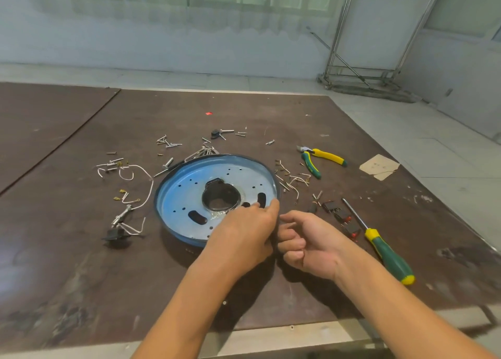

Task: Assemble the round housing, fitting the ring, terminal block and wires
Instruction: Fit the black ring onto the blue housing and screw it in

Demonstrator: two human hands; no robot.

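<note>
The blue round housing (187, 196) lies open side up on the brown bench (81, 263). The left hand (244, 236) grips its near right rim, thumb outside and bent fingers on the plate inside. The right hand (306, 244) sits just beside it with fingers curled against the dark rim edge; whether it holds anything cannot be told. White wires (135, 174) lie to the left, and a screwdriver (387, 255) to the right.

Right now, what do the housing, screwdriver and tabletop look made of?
Housing: likely sheet metal, glossy blue paint; thin rolled rim, punched holes.
Screwdriver: bright steel shaft, green-yellow handle, plastic or rubber.
Tabletop: dark brown board, matte, scuffed; probably coated plywood, seam between panels.
</note>
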